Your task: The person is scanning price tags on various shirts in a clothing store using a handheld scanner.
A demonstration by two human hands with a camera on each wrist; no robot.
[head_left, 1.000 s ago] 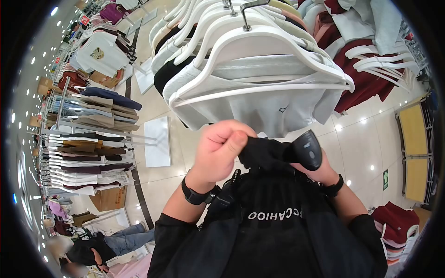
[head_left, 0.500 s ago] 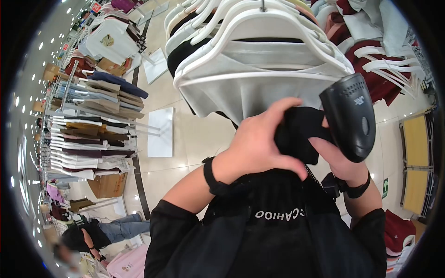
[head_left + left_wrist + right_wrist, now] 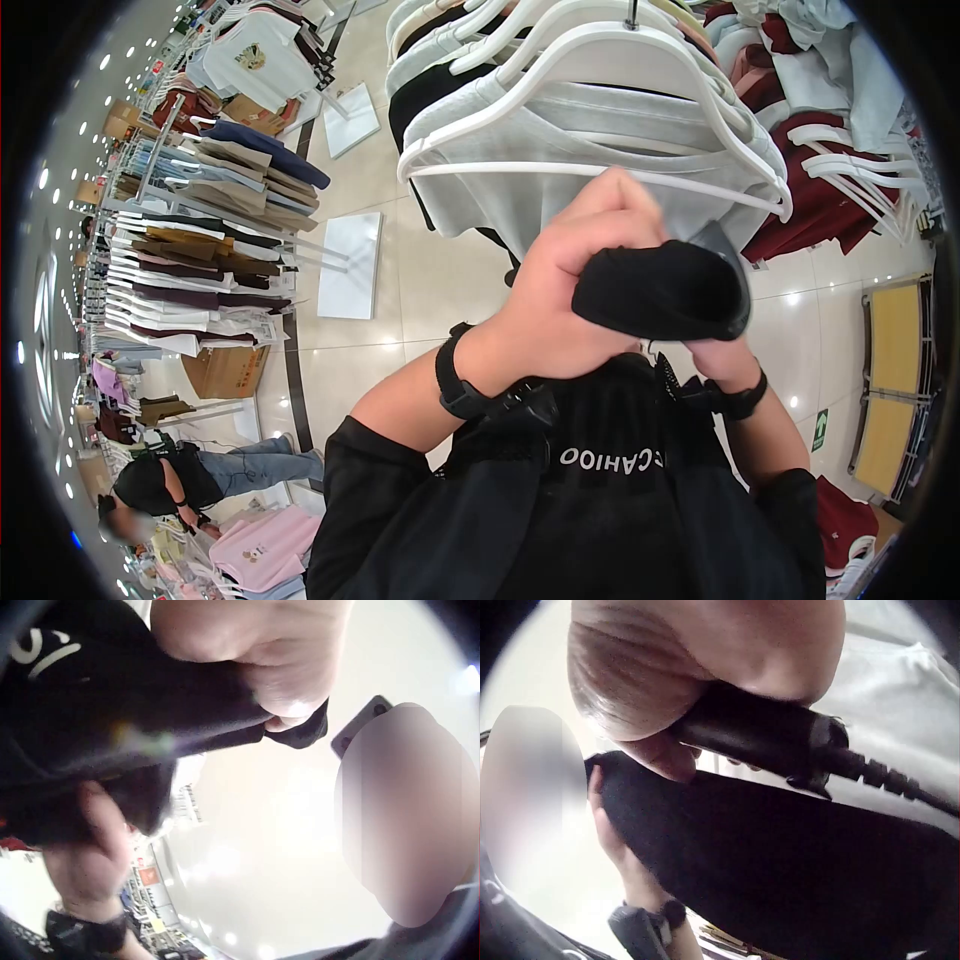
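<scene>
- left hand [image 3: 575, 290]: raised in front of the chest, fingers curled down over a bunched fold of black cloth [image 3: 660, 290] and gripping it from above. A dark wristband [image 3: 458, 385] circles the wrist.
- right hand [image 3: 705, 660]: fingers wrapped tightly round the handle of a black scanner [image 3: 754, 739]. In the head view this hand sits below and behind the bunched fold and is largely hidden. Only an edge of the scanner's head shows at the fold's upper right.
- cable [image 3: 889, 780]: a ribbed sleeve leaves the base of the scanner handle and runs off to the right in the right wrist view.
- black cloth, position: held between the two hands at chest height, lying against the scanner. It is just above the person's black top [image 3: 610, 520], which bears white lettering. Whether the fold belongs to that top cannot be told.
- white hanger [image 3: 600, 50]: directly beyond the hands, carrying a pale grey shirt [image 3: 600, 125]. It is the nearest of a row of similar hangers on one rail.
- maroon garments [image 3: 820, 205]: hung on further white hangers to the right of the grey shirt.
- floor [image 3: 440, 280]: glossy beige tile, seen past the left forearm, with a flat white board [image 3: 350, 265] lying on it.
- clothes rack [image 3: 190, 270]: well to the left, stacked with shirts in white, brown, tan and navy. A cardboard box [image 3: 228, 372] stands at its foot.
- second person [image 3: 190, 480]: crouched on the floor at lower left, beside pink garments.
</scene>
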